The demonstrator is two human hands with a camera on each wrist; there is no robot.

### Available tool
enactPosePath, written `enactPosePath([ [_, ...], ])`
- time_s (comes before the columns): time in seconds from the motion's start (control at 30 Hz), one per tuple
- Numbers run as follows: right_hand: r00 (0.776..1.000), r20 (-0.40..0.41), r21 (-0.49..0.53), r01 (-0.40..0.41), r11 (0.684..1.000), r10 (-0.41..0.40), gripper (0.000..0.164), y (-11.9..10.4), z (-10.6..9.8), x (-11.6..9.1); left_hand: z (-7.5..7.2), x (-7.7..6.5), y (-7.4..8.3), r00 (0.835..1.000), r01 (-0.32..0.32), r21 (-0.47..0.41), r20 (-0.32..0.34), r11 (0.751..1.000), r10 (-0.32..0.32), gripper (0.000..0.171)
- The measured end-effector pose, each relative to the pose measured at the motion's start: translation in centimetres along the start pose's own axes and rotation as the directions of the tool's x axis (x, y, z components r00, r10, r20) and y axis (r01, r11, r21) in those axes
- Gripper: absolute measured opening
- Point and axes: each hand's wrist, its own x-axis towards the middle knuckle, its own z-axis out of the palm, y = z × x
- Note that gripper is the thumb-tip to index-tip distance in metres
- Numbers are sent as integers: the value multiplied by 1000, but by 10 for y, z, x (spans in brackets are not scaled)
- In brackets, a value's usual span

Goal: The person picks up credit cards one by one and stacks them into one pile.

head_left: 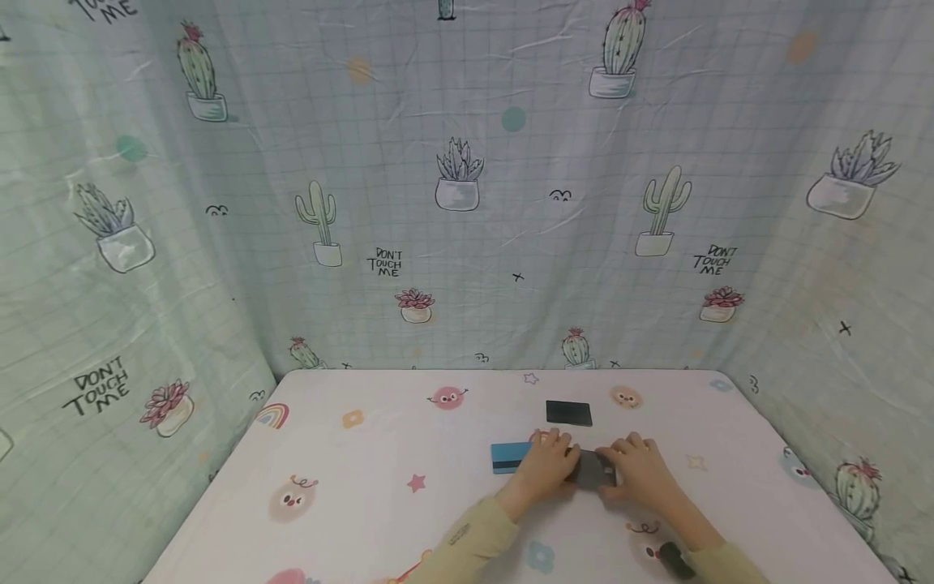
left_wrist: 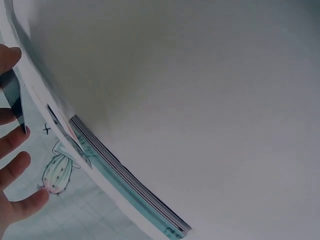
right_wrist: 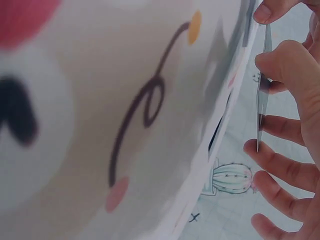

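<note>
A thin grey card [head_left: 591, 470] is held above the table between both hands. My left hand [head_left: 543, 469] pinches its left end, and my right hand [head_left: 644, 470] grips the right end with thumb and fingers. Seen edge-on in the right wrist view, the card [right_wrist: 262, 102] looks slightly bent. Just left of the left hand lies a blue stack of cards [head_left: 509, 457] with a dark stripe, partly covered by that hand. Its several layered edges show in the left wrist view, where the stack [left_wrist: 127, 175] lies flat.
A black card [head_left: 569, 413] lies flat on the table behind the hands. The white tablecloth [head_left: 379, 478] carries printed figures. Cactus-print curtains [head_left: 511, 227] hang at the back and on both sides of the table.
</note>
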Motion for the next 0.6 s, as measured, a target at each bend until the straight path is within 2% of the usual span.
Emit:
enactPosePath([
  [0.2,1000,2,21,-14,1000,14,56,-5,-4,1,-4,-6,-3,1000,24,-80,5,997,-24,57],
  [0.43,999,-47,8,16,1000,-16,57,-8,-3,-1,-2,-11,-5,999,47,-128,1,991,-47,57],
  [0.6,999,-28,32,21,999,-21,55,-14,-4,2,0,-16,-10,997,78,-194,-11,978,-82,57],
])
